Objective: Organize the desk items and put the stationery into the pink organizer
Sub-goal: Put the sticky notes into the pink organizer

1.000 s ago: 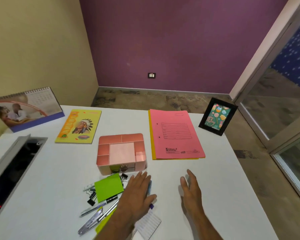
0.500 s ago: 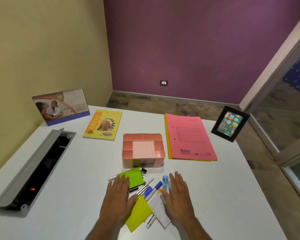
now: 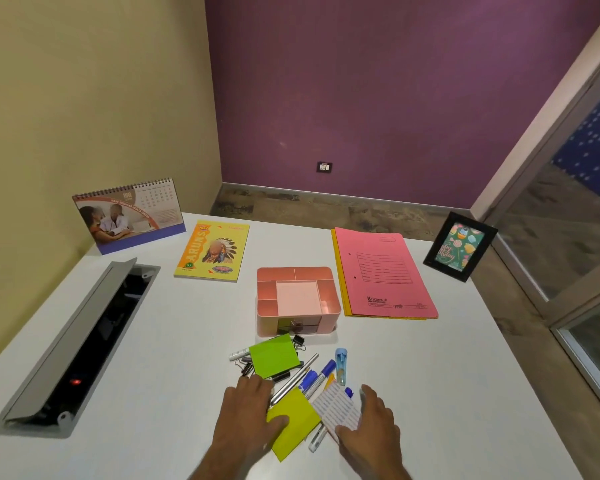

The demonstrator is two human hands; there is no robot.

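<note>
Head view, read from the left: a grey cable hatch [image 3: 73,344] stands propped open in the white tabletop [image 3: 174,341], well clear of the work. At the far left a desk calendar [image 3: 129,216] stands upright where its face can be read, and just right of it a yellow notebook [image 3: 212,251] lies flat.

The pink organizer [image 3: 297,299] sits in the middle, its top compartments showing nothing but their own pink floors, so by my reading no stationery has gone in yet. Its small front drawers face the person, and something dark shows through them, too small to name.

The loose stationery is bunched into one pile just near of the organizer, presumably so it can be sorted from a single spot: a green sticky pad [image 3: 273,355] on top of pens and black binder clips [image 3: 299,341], blue-capped markers [image 3: 317,374], a small light-blue tube [image 3: 341,365], a yellow-green sticky pad [image 3: 293,422] and a white label sheet [image 3: 336,407].

The left hand [image 3: 248,415] lies flat at the pile's left edge, its grip apart, fingers straight, thumb resting on the yellow-green pad. The right hand [image 3: 369,424] mirrors it on the right, grip likewise apart, thumb touching the label sheet (neither hand holds anything). Framing the pile this way looks like herding it together before picking items out.

To the right, a pink folder [image 3: 383,275] lies squared on a yellow one, and a black photo frame [image 3: 459,245] stands at the far right edge.
</note>
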